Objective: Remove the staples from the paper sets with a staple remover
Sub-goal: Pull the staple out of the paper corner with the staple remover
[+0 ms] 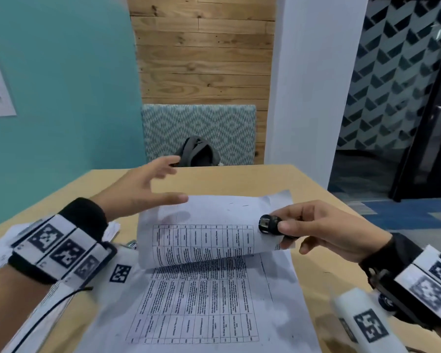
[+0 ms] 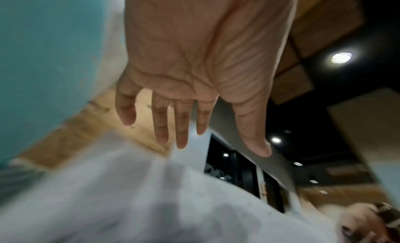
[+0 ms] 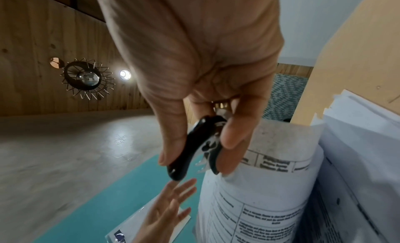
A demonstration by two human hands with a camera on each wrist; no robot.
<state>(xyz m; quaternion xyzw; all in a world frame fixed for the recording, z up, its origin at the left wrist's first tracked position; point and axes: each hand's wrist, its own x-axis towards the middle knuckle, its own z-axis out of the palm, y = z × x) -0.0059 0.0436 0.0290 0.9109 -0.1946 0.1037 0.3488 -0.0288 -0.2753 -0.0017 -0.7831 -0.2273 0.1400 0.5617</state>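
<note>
A printed paper set (image 1: 201, 301) lies on the wooden table (image 1: 239, 179) in front of me. Its top sheet (image 1: 201, 220) is curled up and back, showing its table of text. My right hand (image 1: 278, 222) pinches a black staple remover (image 1: 266, 224) between thumb and fingers at that sheet's right edge. The right wrist view shows the right hand (image 3: 199, 150) gripping the staple remover (image 3: 190, 149) beside the curled sheet (image 3: 259, 195). My left hand (image 1: 163, 183) hovers with fingers spread above the sheet's far left corner, holding nothing. In the left wrist view the left hand (image 2: 220, 144) is spread over blurred paper (image 2: 108, 195).
More papers (image 1: 0, 250) lie at the table's left, with a small metal object (image 1: 131, 243) beside them. A patterned chair (image 1: 199, 128) with a dark bag (image 1: 199, 152) stands beyond the far edge. Another paper stack (image 3: 357, 127) sits to the right in the right wrist view.
</note>
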